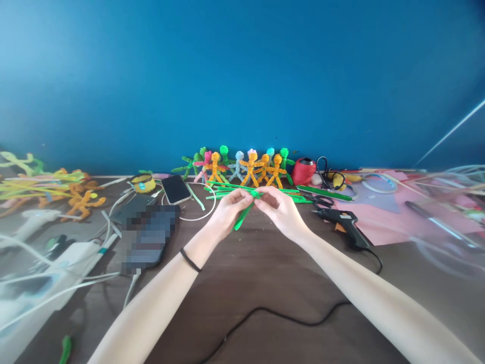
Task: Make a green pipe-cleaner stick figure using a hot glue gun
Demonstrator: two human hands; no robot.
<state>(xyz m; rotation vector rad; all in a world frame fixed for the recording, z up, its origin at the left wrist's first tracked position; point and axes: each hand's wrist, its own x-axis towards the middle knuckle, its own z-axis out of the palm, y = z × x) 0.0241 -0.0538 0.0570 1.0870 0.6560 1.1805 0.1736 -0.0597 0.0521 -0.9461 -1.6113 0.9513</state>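
Observation:
Both my hands meet over the middle of the brown table, pinching one green pipe cleaner (242,216). My left hand (227,211) grips its lower folded part, which hangs down toward me. My right hand (278,208) pinches the upper end near a small twist. Just behind my hands lies a loose bundle of green pipe cleaners (265,192). Beyond it, a row of several pipe-cleaner figures (246,167) in orange, green, pink and pale blue stands against the blue wall.
A black glue gun (343,221) lies to the right, its cord (280,316) running across the near table. Pink paper (394,222), scissors (322,199) and a red spool (303,171) sit right. A phone (176,189), cables and more pipe cleaners (41,187) crowd the left.

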